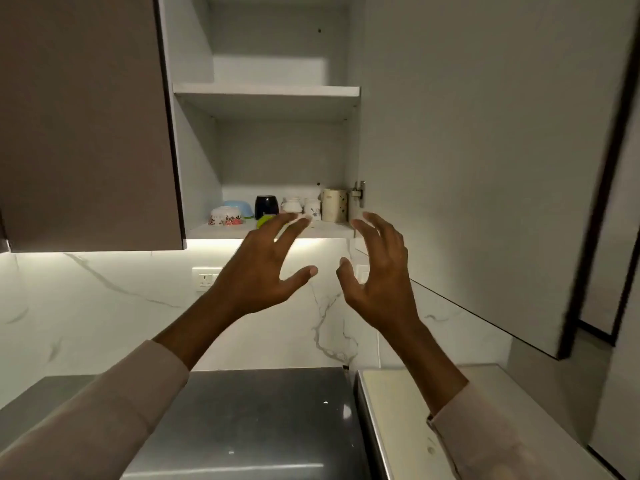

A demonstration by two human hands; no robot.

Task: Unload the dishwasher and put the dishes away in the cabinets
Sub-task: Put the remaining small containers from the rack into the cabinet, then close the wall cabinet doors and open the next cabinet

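Above the marble backsplash (104, 306) I see the wall cabinet (194, 150) open, its grey door (467, 168) swung out on the right. My left hand (256, 275) and right hand (377, 271) hang before the bottom shelf (221, 232), fingers spread and loosely bent, holding nothing. The left fingertips partly hide a green item (264, 221). Dishes sit on that shelf: cream canister (334, 209) by the hinge, black jar (266, 206), blue bowl (239, 205) behind a floral bowl (225, 216), and two small white pots (291, 204).
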